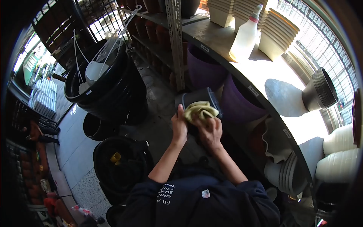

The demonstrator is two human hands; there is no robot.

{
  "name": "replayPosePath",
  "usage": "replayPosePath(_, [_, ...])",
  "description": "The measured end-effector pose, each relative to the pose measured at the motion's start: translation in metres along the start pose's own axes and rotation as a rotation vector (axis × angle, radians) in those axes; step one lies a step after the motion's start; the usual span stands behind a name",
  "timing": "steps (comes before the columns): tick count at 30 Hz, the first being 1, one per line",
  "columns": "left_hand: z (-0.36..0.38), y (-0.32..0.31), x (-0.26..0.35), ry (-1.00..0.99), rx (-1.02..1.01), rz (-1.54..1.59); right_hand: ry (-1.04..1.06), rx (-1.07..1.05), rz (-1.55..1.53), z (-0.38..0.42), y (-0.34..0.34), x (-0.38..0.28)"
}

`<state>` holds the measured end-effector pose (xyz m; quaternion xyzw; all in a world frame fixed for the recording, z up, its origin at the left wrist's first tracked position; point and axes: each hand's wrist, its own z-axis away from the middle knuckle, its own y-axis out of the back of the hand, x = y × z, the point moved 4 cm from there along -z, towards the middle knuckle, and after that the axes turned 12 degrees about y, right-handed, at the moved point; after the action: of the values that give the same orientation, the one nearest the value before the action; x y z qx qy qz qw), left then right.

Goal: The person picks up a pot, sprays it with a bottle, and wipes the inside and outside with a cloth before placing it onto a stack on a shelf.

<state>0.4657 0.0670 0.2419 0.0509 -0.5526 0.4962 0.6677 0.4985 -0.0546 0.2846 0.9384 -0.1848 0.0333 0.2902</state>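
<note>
In the middle of the head view, a dark pot (192,97) is held on its side. My left hand (179,128) is closed on the pot's near left side, thumb up along it. A yellow-green cloth (200,111) is bunched against the pot's side, pressed there by my right hand (210,131), whose fingers are wrapped round it. The pot's dark rim faces right. The cloth covers part of its near side.
Large black pots (109,85) with white hangers stand at the left. A curved shelf (234,70) on the right holds a spray bottle (246,38), stacked cream pots (278,34) and stacked black pots (320,90). Purple pots (240,100) sit below. A black tub (121,166) is lower left.
</note>
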Motion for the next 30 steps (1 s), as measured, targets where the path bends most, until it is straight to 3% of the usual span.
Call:
replayPosePath(4, [0.007,0.013,0.010,-0.052,0.136,-0.004,-0.273,0.029,-0.067,0.004,0.004,0.046])
replayPosePath(8, [-0.003,0.030,0.009,0.049,0.089,0.156,-0.558,0.195,-0.228,0.000,0.020,0.081])
replayPosePath(11, [-0.009,0.019,-0.009,0.079,0.065,0.245,-0.374,0.230,-0.311,-0.024,0.036,0.034])
replayPosePath(12, [-0.014,0.019,-0.021,0.152,0.096,0.230,-0.306,0.119,-0.376,-0.023,0.031,0.012])
replayPosePath(13, [-0.019,0.015,-0.027,0.104,-0.135,0.238,-0.090,0.033,-0.332,-0.017,0.017,-0.003])
replayPosePath(14, [-0.023,0.013,-0.030,0.050,-0.368,0.248,0.109,-0.049,-0.052,-0.013,0.009,-0.016])
replayPosePath(16, [-0.012,0.017,-0.023,0.193,-0.276,0.334,-0.043,0.009,-0.202,-0.001,-0.006,-0.003])
replayPosePath(17, [-0.006,0.017,-0.019,0.265,-0.227,0.376,-0.016,-0.011,-0.207,0.001,-0.006,0.001])
replayPosePath(21, [0.001,0.022,-0.012,0.213,0.078,0.293,-0.011,-0.010,-0.157,0.024,-0.004,0.010])
replayPosePath(26, [0.001,0.054,0.023,-0.107,0.163,0.175,-0.510,-0.051,-0.239,0.058,0.000,0.048])
replayPosePath(30, [0.002,0.045,0.011,-0.264,0.295,-0.147,-0.377,-0.010,-0.312,0.014,0.019,0.024])
